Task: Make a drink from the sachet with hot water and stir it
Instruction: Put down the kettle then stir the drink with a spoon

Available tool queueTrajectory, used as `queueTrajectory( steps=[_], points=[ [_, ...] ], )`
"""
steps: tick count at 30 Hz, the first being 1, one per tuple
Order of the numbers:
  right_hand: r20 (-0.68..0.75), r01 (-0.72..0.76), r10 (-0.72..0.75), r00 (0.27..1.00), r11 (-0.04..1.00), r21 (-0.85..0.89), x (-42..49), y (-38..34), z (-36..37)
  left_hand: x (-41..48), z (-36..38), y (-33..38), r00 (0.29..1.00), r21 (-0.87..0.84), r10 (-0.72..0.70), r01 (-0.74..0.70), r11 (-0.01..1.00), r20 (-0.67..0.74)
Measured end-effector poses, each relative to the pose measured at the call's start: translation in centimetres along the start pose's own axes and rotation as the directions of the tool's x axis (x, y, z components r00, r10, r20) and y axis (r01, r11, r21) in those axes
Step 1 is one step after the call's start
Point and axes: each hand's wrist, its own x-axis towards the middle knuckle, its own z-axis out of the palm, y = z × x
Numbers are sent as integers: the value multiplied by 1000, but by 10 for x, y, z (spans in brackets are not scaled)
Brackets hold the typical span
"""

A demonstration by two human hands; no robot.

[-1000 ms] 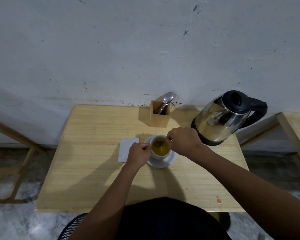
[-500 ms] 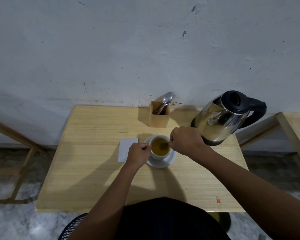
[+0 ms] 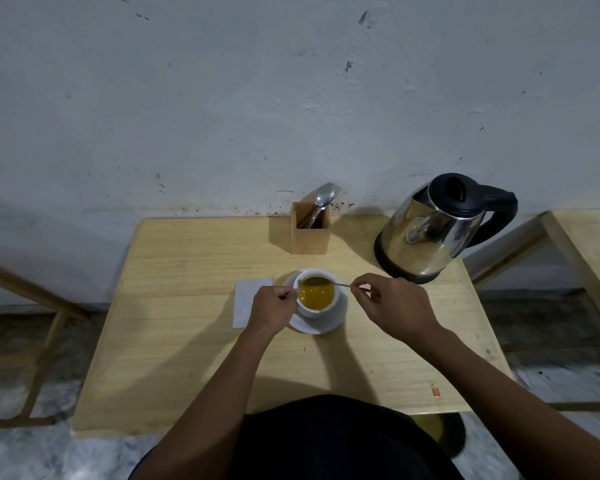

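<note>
A white cup (image 3: 315,310) full of yellow-brown drink stands on a white saucer (image 3: 329,322) in the middle of the wooden table (image 3: 187,323). My left hand (image 3: 272,306) pinches the cup's handle on its left side. My right hand (image 3: 394,306), to the right of the cup, holds the thin handle of a spoon (image 3: 321,281) between thumb and fingers. The spoon's bowl lies over the far rim of the cup, just above the liquid. A white sachet (image 3: 246,296) lies flat on the table left of the saucer, partly hidden by my left hand.
A steel kettle (image 3: 433,233) with a black lid and handle stands at the back right. A wooden cutlery box (image 3: 309,235) with a spoon and fork is at the back centre by the wall. Another wooden table (image 3: 589,251) is at the right.
My right hand has drawn back to the right, away from above the cup, and the spoon now lies nearly level with its bowl at the far rim. The left hand stays on the cup.
</note>
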Motion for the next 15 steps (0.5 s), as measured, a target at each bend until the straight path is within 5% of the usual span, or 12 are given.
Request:
queueTrajectory(
  steps=[15],
  points=[
    [-206,-99,128,970,984,148,-29,6,22,1,0,2,1000,9,0,0,1000,-6]
  ],
)
